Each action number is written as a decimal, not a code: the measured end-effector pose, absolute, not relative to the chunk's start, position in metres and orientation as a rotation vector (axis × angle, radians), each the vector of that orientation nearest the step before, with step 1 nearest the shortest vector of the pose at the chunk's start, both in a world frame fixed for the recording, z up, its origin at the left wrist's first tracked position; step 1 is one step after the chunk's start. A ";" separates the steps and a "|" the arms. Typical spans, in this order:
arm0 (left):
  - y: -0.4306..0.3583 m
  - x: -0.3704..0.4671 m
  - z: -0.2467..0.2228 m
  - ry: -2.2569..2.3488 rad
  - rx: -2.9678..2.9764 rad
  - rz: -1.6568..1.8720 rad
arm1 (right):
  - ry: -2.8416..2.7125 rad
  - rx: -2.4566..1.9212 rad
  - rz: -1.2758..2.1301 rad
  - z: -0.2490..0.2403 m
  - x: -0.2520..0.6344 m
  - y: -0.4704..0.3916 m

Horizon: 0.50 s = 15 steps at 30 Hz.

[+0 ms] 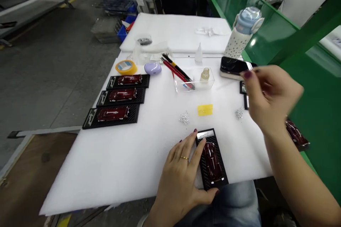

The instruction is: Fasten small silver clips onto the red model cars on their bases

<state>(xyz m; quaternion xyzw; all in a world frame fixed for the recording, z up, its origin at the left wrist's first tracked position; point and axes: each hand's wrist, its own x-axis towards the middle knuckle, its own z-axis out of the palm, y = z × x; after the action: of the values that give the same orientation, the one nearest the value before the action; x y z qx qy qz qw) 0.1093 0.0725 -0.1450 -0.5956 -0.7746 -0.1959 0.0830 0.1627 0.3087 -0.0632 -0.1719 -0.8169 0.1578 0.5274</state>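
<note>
My left hand (183, 175) grips a black display base (222, 179) at the front of the white table. Its fingers lie along the base's left side and the thumb is at the near edge. A dark red model car (212, 161) sits on that base, beside my fingers. Raised over the right side, my right hand (273, 95) has thumb and forefinger pinched together; whatever they hold is too small or blurred to make out. Behind the base are a yellow tape piece (205, 110) and two small piles of silvery bits, one on the left (184, 117) and one on the right (239, 112).
Three red model cars on black bases (113, 114) line the table's left side. Further back are a tape roll (126, 67), a purple case (152, 68), a clear tray (195, 87) with pens, a phone (234, 67) and a bottle (241, 32). A green partition (301, 67) borders the right.
</note>
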 end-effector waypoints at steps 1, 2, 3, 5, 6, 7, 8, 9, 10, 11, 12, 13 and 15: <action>0.073 0.109 -0.146 -2.297 -1.775 -0.576 | -1.969 -0.396 0.402 -0.060 0.146 0.321; 0.074 0.108 -0.147 -2.275 -1.772 -0.569 | -1.971 -0.394 0.406 -0.058 0.130 0.332; 0.074 0.108 -0.148 -2.258 -1.768 -0.561 | -1.977 -0.415 0.411 -0.058 0.116 0.340; 0.075 0.106 -0.153 -2.221 -1.760 -0.559 | -2.036 -0.494 0.408 -0.061 0.095 0.349; 0.074 0.105 -0.156 -2.205 -1.762 -0.561 | -2.074 -0.542 0.402 -0.062 0.089 0.350; 0.073 0.104 -0.159 -2.189 -1.768 -0.568 | -2.108 -0.589 0.390 -0.062 0.086 0.348; 0.072 0.103 -0.162 -2.174 -1.778 -0.578 | -2.135 -0.630 0.371 -0.061 0.085 0.345; 0.071 0.102 -0.165 -2.161 -1.791 -0.587 | -2.152 -0.668 0.346 -0.059 0.085 0.342; 0.069 0.100 -0.168 -2.147 -1.802 -0.600 | -2.169 -0.704 0.317 -0.056 0.086 0.338; 0.067 0.098 -0.170 -2.143 -1.822 -0.603 | -2.192 -0.744 0.290 -0.054 0.086 0.335; 0.066 0.096 -0.173 -2.142 -1.836 -0.603 | -2.224 -0.780 0.260 -0.053 0.086 0.334; 0.065 0.093 -0.176 -2.146 -1.864 -0.597 | -2.272 -0.805 0.227 -0.053 0.084 0.333; 0.065 0.088 -0.182 -2.162 -1.873 -0.612 | -2.398 -0.836 0.166 -0.058 0.077 0.337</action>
<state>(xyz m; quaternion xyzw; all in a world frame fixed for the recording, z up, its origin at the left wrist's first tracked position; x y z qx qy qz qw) 0.0878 0.0646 -0.1823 -0.6367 -0.7347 -0.2079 0.1080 0.0772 0.3373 -0.0581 -0.3140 -0.9007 0.0623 0.2938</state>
